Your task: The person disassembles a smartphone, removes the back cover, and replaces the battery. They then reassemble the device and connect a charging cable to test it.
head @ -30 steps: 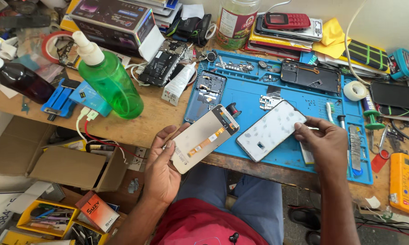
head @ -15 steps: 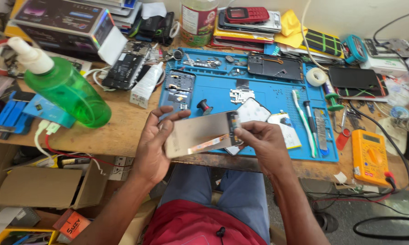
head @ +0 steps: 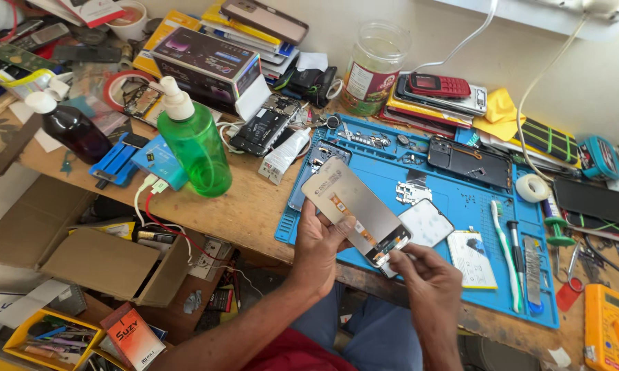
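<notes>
My left hand [head: 319, 251] holds a phone display panel [head: 354, 206] up by its long edge, over the front of the blue work mat [head: 474, 199]. The panel's silver-grey back faces me, with an orange flex strip along it. My right hand [head: 426, 282] pinches the panel's lower end at the flex connector. A white screen piece [head: 427, 223] lies flat on the mat just behind the panel, and a flat pale part [head: 471, 257] lies to its right.
A green spray bottle [head: 194, 148] and a dark bottle [head: 75, 130] stand to the left. On the mat are a green toothbrush [head: 505, 254], a screwdriver [head: 517, 254], a black phone frame [head: 471, 161] and a tape roll [head: 533, 187]. A yellow multimeter [head: 612, 330] is far right. A cardboard box [head: 106, 264] sits under the bench.
A second ago my right hand held the white screen piece; it now lies on the mat. That hand has come to the display panel's lower end. The view has shifted.
</notes>
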